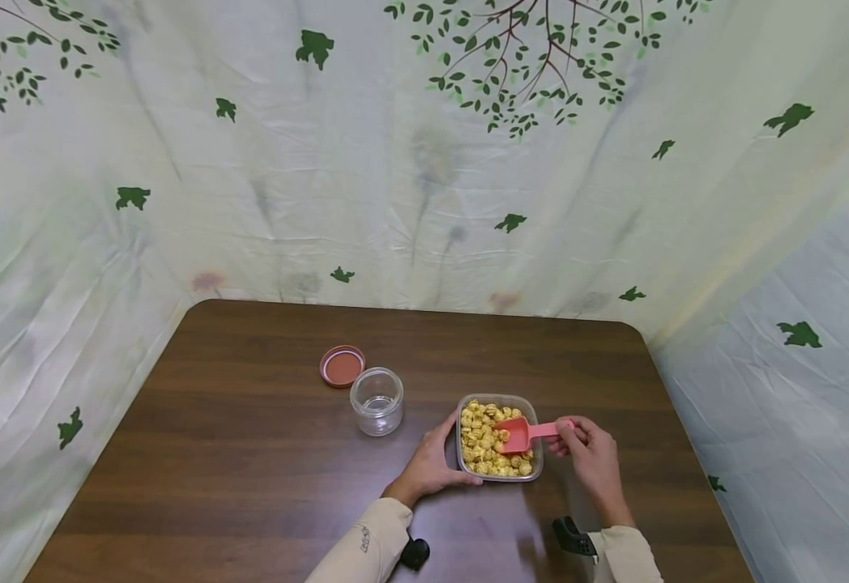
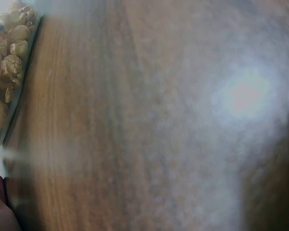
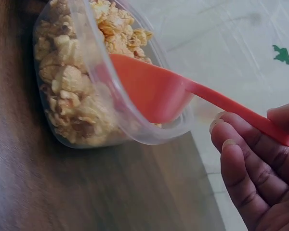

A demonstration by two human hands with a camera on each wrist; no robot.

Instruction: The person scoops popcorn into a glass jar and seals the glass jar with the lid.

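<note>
A clear plastic container point(image 1: 505, 478) full of yellow caramel-coated popcorn point(image 1: 479, 441) stands on the table. My left hand point(image 1: 428, 468) holds it at its left side, fingers along the far left and thumb along the near edge. In the left wrist view only a bit of that hand point(image 2: 0, 211) shows beside the container. Pinched by its handle in my right hand point(image 1: 594, 460) is a red scoop point(image 3: 149, 89). Its bowl lies inside the container's rim against the popcorn, with a piece or so at its front lip; the right wrist view partly hides the lip behind the wall.
An open glass jar point(image 1: 377, 409) stands left of the container, with nothing seen in it. Behind it to the left lies a reddish lid point(image 1: 342, 368), inner side up. The brown wooden table point(image 1: 249, 453) ends at a leaf-printed curtain point(image 1: 366, 178) at the back and sides.
</note>
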